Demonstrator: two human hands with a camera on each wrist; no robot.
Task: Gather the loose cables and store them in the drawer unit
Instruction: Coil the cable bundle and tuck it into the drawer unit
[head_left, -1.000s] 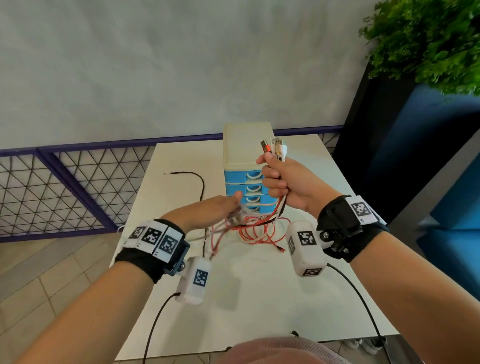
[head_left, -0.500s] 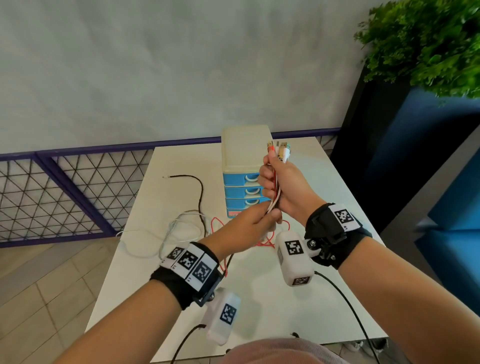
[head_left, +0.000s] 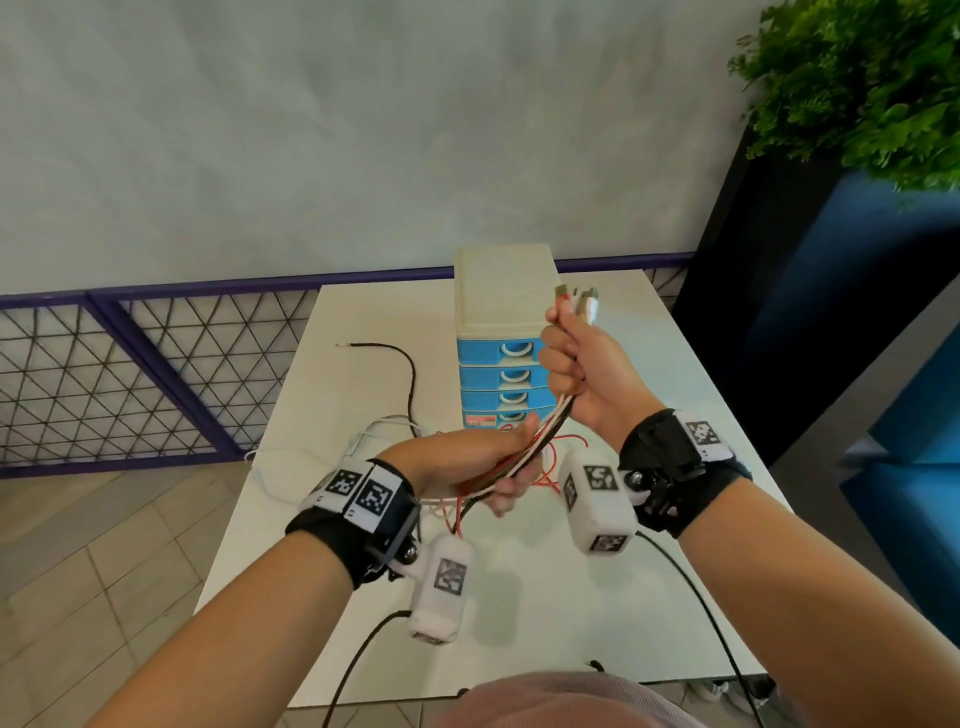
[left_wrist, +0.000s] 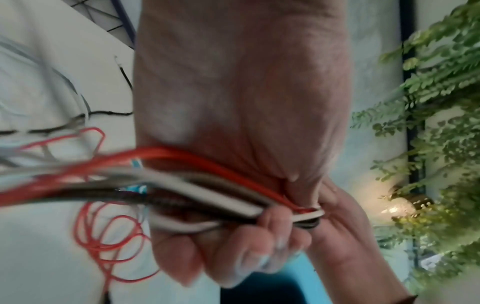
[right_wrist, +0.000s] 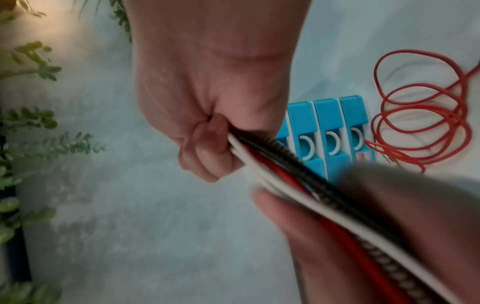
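- The right hand (head_left: 582, 374) stays fisted around the cable bundle (head_left: 540, 441), plug ends poking up beside the drawer unit (head_left: 501, 332).
- The left hand (head_left: 467, 462), which a second ago reached low toward the loops on the tabletop (head_left: 675, 364), has come up and now curls round the same bundle just below the right.
- Red loops (right_wrist: 420, 115) and a black cable (head_left: 405, 364) still trail on the tabletop, so gathering is unfinished; all drawers look closed.
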